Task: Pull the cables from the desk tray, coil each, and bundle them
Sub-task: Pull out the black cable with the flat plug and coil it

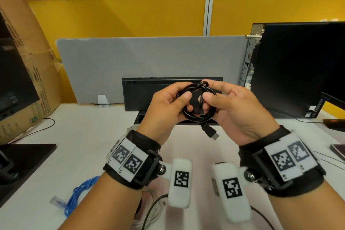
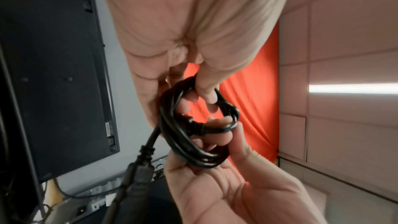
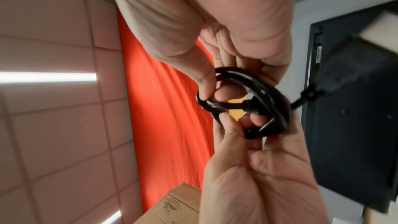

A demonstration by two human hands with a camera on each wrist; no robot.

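A black cable (image 1: 197, 117) wound into a small coil is held up over the desk, in front of the black desk tray (image 1: 138, 95). My left hand (image 1: 186, 101) grips the coil's left side, thumb on the front and fingers behind. My right hand (image 1: 207, 101) pinches its right side the same way. One plug (image 1: 211, 133) hangs loose below the coil. In the left wrist view the left hand (image 2: 198, 100) and right hand (image 2: 215, 135) hold the coil (image 2: 178, 142), with a cable end wrapped across the loops. The right wrist view shows the right hand (image 3: 213, 89) on the coil (image 3: 269, 94).
A blue cable (image 1: 82, 192) lies in a loose bunch on the white desk at the lower left. A white cable (image 1: 155, 211) and a thin black one lie under my wrists. A cardboard box (image 1: 28, 61) stands at the left, a computer tower (image 1: 298, 69) at the right.
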